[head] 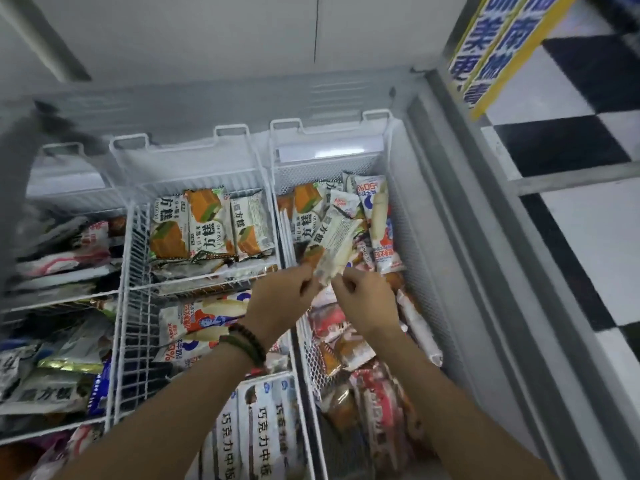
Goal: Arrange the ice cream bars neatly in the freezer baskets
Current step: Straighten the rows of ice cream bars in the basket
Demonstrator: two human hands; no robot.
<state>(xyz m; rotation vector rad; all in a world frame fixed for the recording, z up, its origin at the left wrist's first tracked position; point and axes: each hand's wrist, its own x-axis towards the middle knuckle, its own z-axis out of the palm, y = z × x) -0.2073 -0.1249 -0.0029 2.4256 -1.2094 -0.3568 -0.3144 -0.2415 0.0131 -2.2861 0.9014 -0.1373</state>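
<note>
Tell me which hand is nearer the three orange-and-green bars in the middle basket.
Left. The left hand is below-right of those bars; the right hand sits farther right. Both pinch one wrapped bar.

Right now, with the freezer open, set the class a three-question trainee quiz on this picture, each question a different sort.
1. True or false: the left hand and right hand hold the same bar.
2. Which wrist wears the bracelets? A left, B right.
3. Fill in: the far middle basket shows ___ orange-and-green packs side by side.
Key: 1 true; 2 A; 3 three.
</note>
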